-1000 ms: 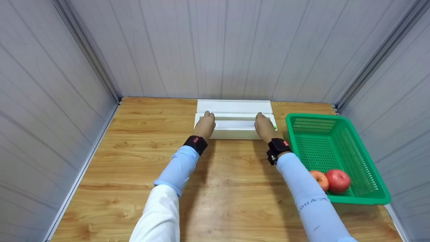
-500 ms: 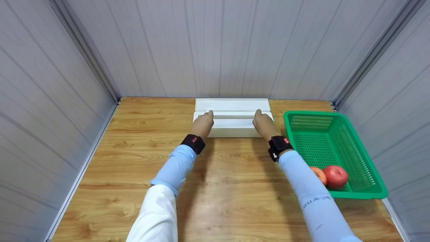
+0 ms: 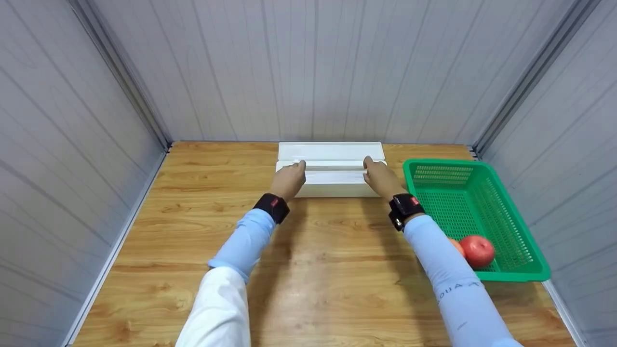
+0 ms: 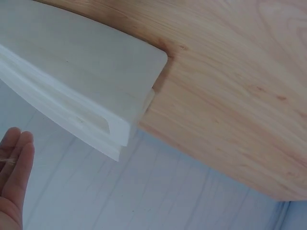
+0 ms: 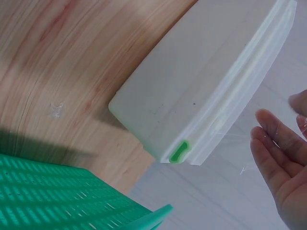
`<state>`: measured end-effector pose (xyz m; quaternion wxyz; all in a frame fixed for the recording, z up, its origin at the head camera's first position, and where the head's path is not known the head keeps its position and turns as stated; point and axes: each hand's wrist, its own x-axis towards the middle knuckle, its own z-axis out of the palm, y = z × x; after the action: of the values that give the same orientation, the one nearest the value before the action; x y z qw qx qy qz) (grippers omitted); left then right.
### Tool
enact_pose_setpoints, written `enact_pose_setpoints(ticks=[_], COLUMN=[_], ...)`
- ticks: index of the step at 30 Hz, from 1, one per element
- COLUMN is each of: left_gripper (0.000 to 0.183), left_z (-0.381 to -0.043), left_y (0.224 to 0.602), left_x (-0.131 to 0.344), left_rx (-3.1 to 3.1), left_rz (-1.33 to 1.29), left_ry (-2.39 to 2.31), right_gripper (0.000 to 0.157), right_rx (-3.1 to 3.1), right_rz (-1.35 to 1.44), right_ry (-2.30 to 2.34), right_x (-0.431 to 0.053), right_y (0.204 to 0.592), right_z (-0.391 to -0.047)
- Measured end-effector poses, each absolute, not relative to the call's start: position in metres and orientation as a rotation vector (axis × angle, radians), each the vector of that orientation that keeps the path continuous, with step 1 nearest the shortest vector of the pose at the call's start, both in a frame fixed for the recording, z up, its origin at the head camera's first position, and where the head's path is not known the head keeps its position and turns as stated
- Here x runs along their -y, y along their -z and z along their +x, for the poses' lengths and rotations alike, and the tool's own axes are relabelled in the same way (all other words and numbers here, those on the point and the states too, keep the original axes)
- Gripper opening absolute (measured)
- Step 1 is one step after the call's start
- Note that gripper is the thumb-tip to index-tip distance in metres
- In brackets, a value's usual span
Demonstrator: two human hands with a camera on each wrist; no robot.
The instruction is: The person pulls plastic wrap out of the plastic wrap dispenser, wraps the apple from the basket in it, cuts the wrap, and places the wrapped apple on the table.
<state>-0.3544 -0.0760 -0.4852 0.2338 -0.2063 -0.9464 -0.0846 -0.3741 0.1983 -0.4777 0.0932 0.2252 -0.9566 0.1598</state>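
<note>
A white cling film dispenser box (image 3: pixel 337 191) stands near the back wall, its white lid (image 3: pixel 330 151) folded back. My left hand (image 3: pixel 289 180) is over its left end and my right hand (image 3: pixel 381 177) over its right end. Clear cling film (image 5: pixel 272 134) shows creases and glints at the right fingers. A small wrinkle of film also crosses the left fingers (image 4: pixel 19 167); the left thumb is hidden there. Both hands hold the film above the box, though its see-through sheet is hardly visible. A green slide cutter (image 5: pixel 180 152) sits at the box's right end.
To the right is a green plastic basket (image 3: pixel 523 275) with a red apple (image 3: pixel 477 251) and another one (image 3: pixel 456 246) partly behind my right sleeve. Pale panel walls (image 3: pixel 313 67) enclose the wooden table (image 3: pixel 332 274). A clear scrap (image 5: pixel 56 110) lies on the wood.
Both hands have come up slightly from the inside of the box and sit a little farther apart. The head view has shifted slightly; lid and apples stay in place.
</note>
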Motion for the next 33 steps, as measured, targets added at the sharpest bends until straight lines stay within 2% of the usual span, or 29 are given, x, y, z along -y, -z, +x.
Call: enact_pose_setpoints(ticks=[6, 11, 14, 18, 33], left_gripper=[0.016, 0.009, 0.015, 0.015, 0.013], left_z=[-0.355, -0.356, -0.354, -0.354, -0.365], left_y=[0.484, 0.476, 0.470, 0.464, 0.448], left_x=[0.079, 0.079, 0.077, 0.074, 0.075], left_rx=[2.632, 2.711, 2.727, 2.701, 2.569], left_rz=[-0.656, -0.653, -0.624, -0.604, -0.629], left_ry=[0.290, 0.234, 0.154, 0.105, -0.020], right_gripper=[0.031, 0.014, 0.020, 0.023, 0.008], right_rx=[2.883, 2.908, 2.900, 2.864, 2.727], right_rz=[0.641, 0.666, 0.670, 0.681, 0.698], right_ry=[-0.414, -0.400, -0.358, -0.258, -0.243], right_x=[-0.203, -0.203, -0.201, -0.201, -0.202], right_y=[0.473, 0.466, 0.461, 0.453, 0.443], right_z=[-0.371, -0.373, -0.373, -0.374, -0.379])
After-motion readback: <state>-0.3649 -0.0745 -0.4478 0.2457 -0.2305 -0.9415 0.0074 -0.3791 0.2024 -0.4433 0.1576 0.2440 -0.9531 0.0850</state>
